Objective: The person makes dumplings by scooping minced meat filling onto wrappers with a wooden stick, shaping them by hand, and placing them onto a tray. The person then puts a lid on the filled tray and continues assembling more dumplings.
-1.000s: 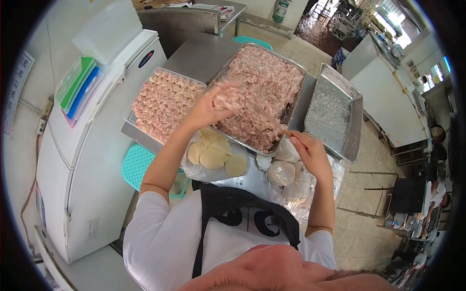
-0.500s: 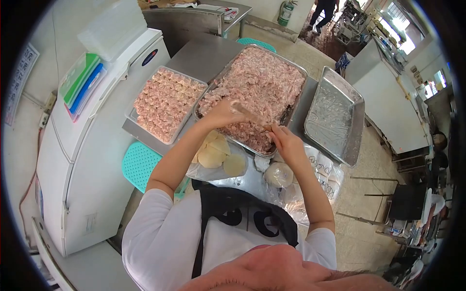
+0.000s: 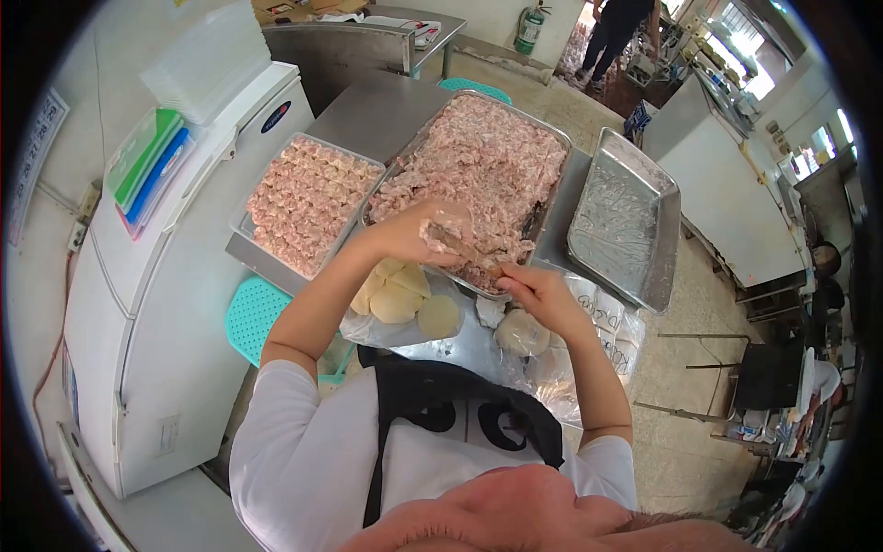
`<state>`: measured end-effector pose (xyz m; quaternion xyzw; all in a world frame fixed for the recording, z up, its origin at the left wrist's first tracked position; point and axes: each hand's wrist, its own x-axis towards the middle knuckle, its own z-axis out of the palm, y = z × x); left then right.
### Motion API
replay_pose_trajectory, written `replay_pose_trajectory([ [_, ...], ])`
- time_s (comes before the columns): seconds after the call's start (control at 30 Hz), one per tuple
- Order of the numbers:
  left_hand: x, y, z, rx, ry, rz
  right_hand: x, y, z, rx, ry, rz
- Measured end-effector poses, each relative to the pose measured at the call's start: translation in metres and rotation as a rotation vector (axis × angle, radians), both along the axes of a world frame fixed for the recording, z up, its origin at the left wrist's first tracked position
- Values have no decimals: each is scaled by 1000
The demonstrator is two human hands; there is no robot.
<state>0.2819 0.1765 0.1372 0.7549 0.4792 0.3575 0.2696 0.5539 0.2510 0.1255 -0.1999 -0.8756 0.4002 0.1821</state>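
Over the near end of the big tray (image 3: 555, 189), you've got your right hand (image 3: 549, 299) pinching the spatula (image 3: 451, 241), blade at your curled left hand (image 3: 417, 228) (can't tell how tightly that one's closed), ground meat (image 3: 501, 138) beyond, dough rounds (image 3: 394, 293) near left.

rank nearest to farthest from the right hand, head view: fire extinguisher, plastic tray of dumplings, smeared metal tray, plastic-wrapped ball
From the right hand:
1. Plastic-wrapped ball, just toward the body
2. Smeared metal tray, on the right
3. Plastic tray of dumplings, over at left
4. Fire extinguisher, far ahead by the wall
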Motion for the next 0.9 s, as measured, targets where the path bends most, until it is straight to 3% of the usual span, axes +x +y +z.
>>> replay_pose_trajectory([
  [0.07,2,2,-11,53,62,-45,2,26,-13,73,-17,13],
  [0.13,6,-3,-19,-300,-280,294,0,20,-4,150,-28,20],
  [0.2,-8,11,-56,-331,-322,262,-9,-13,13,501,-195,-280],
  [0.23,-13,18,-70,-369,-365,224,-15,-16,0,505,-197,-282],
  [0.27,-16,21,-77,-368,-367,219,-22,-14,-26,506,-174,-293],
  [0.33,-17,23,-82,-182,37,271,-20,-14,-54,503,-157,-321],
  [0.4,-16,6,-73,-125,-35,304,-2,4,-60,496,-303,-365],
  [0.5,-18,-20,-30,-116,-136,264,11,-6,-29,402,-417,-385],
  [0.57,-23,-24,-21,-148,-176,195,13,-18,-9,221,-173,-415],
  [0.6,-25,-25,-22,32,-153,175,8,-31,8,96,-87,-397],
  [0.63,-28,-27,-23,209,-128,154,-1,-42,17,98,-90,-400],
  [0.77,-48,-34,-17,130,-101,-66,-42,-73,18,119,37,-192],
  [0.83,-61,-42,-14,51,52,55,-52,-73,38,320,-168,-231],
  [0.9,-77,-52,-21,25,17,162,-67,-93,59,432,-213,-315],
])
